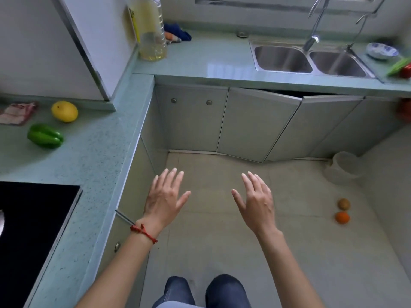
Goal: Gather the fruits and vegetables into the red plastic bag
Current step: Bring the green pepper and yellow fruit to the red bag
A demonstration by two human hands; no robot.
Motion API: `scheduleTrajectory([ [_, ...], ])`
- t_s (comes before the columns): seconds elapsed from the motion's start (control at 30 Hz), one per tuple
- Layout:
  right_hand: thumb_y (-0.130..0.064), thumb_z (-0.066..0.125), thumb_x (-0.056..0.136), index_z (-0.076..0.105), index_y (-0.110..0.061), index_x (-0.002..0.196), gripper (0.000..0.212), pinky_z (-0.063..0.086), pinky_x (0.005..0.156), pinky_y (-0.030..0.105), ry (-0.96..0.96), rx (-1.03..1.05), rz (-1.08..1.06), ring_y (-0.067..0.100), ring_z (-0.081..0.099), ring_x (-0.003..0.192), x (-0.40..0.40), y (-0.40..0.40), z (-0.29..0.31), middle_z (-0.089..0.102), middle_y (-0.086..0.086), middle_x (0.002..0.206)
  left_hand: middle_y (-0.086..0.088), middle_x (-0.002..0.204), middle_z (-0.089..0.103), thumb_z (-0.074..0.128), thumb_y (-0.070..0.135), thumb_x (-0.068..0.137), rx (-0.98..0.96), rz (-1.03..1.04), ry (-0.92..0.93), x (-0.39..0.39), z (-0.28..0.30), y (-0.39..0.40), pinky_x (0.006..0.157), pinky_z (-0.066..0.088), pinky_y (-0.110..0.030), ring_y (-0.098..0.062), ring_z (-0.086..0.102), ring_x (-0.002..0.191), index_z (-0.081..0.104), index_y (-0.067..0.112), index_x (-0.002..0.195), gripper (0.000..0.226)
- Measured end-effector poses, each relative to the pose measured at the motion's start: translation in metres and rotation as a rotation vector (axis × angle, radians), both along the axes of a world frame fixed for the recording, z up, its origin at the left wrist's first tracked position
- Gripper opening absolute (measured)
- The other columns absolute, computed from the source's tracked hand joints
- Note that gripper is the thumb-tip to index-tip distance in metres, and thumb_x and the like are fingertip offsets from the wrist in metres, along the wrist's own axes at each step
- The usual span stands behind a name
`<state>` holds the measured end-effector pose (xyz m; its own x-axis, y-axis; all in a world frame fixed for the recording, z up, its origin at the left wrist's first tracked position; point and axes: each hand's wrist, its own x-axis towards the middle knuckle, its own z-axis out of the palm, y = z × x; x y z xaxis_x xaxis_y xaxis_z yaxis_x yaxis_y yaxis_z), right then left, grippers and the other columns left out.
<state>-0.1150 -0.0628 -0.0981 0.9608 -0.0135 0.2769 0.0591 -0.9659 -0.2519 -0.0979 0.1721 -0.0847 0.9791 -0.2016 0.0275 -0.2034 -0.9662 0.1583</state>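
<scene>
Both hands, left hand point(165, 196) and right hand point(255, 200), hover empty over the floor with fingers spread. A green pepper point(45, 136) and mango point(64, 111) lie on the bench point(95, 147) left of them; an orange point(342, 218) and kiwi point(344, 204) lie on the floor to the right.

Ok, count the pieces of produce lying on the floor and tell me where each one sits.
2. An orange and a brownish round fruit lie side by side on the floor at the right, near the wall. More may lie outside the view.
</scene>
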Motion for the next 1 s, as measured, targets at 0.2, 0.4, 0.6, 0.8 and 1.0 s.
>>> scheduleTrajectory([
  [0.2,-0.046,0.038,0.087,0.059,-0.004,0.118,0.057,0.048,0.093,0.043,-0.007,0.007,0.035,0.032,0.059,0.113,0.098,-0.025,-0.007,0.063,0.016,0.12,-0.017,0.118,0.064,0.035,0.047,0.082,-0.015,0.064,0.022,0.084,-0.007,-0.024,0.088,0.048,-0.052,-0.035,0.06,0.109,0.06,0.005,0.118,0.061],
  [0.4,-0.045,0.04,0.085,0.06,-0.007,0.118,0.054,0.048,0.093,0.04,-0.03,-0.01,0.115,0.029,0.059,0.114,0.196,-0.051,0.004,0.063,0.013,0.121,-0.016,0.114,0.066,0.008,0.054,0.093,-0.015,0.158,0.044,0.16,-0.002,-0.05,0.083,0.051,-0.05,-0.034,0.063,0.105,0.062,0.006,0.115,0.076],
  [0.6,-0.046,0.04,0.085,0.059,-0.008,0.12,0.055,0.037,0.1,0.037,-0.014,-0.023,0.185,0.029,0.056,0.117,0.275,-0.054,0.014,0.062,0.013,0.124,-0.017,0.116,0.065,0.036,0.047,0.081,-0.036,0.25,0.01,0.215,0.005,-0.057,0.086,0.049,-0.052,-0.035,0.062,0.107,0.061,0.005,0.116,0.06],
  [0.8,-0.046,0.04,0.085,0.059,-0.008,0.119,0.054,0.045,0.096,0.041,0.01,-0.018,0.252,0.03,0.056,0.117,0.335,-0.03,0.015,0.062,0.013,0.123,-0.018,0.118,0.064,0.036,0.046,0.081,-0.069,0.305,0.014,0.265,0.002,-0.036,0.087,0.048,-0.053,-0.037,0.06,0.109,0.061,0.004,0.117,0.06],
  [1.0,-0.047,0.039,0.086,0.058,-0.008,0.121,0.056,0.043,0.099,0.041,0.039,-0.02,0.284,0.03,0.055,0.119,0.396,0.013,0.015,0.06,0.014,0.125,-0.018,0.119,0.063,0.035,0.046,0.081,-0.079,0.337,0.011,0.318,-0.003,0.005,0.089,0.047,-0.052,-0.037,0.06,0.11,0.06,0.004,0.118,0.061],
])
